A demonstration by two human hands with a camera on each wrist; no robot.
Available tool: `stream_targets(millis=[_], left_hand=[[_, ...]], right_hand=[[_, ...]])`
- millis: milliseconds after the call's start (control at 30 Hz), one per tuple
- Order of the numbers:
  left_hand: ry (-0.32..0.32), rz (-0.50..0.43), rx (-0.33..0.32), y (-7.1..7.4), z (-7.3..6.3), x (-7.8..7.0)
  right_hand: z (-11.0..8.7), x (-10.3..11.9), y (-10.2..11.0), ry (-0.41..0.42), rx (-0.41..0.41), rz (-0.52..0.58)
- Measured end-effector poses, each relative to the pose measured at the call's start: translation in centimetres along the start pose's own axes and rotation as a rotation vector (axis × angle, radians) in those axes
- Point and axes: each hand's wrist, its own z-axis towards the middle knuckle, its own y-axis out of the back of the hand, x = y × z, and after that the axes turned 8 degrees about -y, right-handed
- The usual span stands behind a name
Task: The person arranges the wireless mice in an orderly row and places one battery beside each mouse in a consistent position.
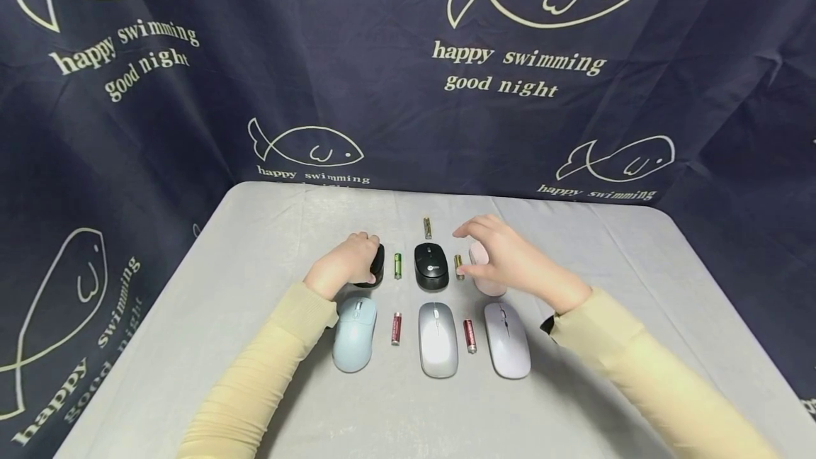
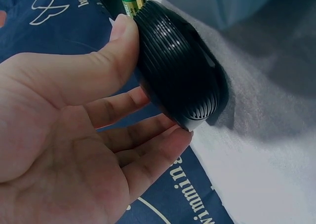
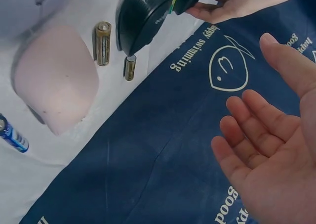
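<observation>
My left hand [image 1: 344, 262] grips a black computer mouse [image 2: 173, 61] by its sides, thumb on one side and fingers on the other; in the head view the hand covers most of it. Just right of that mouse lies a green battery [image 1: 398, 265]. My right hand [image 1: 503, 255] hovers over a pale pink mouse [image 3: 57, 80], fingers loosely bent and spread from the thumb, holding nothing. A gold battery [image 1: 459, 266] lies by the right thumb. Between the hands sits another black mouse [image 1: 431, 265], with a second gold battery [image 1: 428, 227] behind it.
A light blue mouse [image 1: 354, 335], a silver mouse [image 1: 438, 340] and a lilac mouse [image 1: 508, 341] form the near row. Red batteries [image 1: 397, 329] lie between them. The right wrist view shows a blue battery [image 3: 14, 134] beside the pink mouse. A navy curtain [image 1: 408, 133] hangs behind the table.
</observation>
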Motion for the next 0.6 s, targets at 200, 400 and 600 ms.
stream_targets(millis=[200,400,600], left_hand=[[0.008,-0.016,-0.004,0.1,0.0,-0.1],[0.006,-0.013,0.001,0.2,0.0,-0.1],[0.004,-0.006,0.003,0.1,0.0,-0.1]], right_hand=[[1.2,-0.2,0.0,0.011,-0.019,0.005],[2.3,-0.3,-0.2,0.002,-0.01,-0.004],[3.4,-0.3,-0.4,0.002,-0.004,-0.011]])
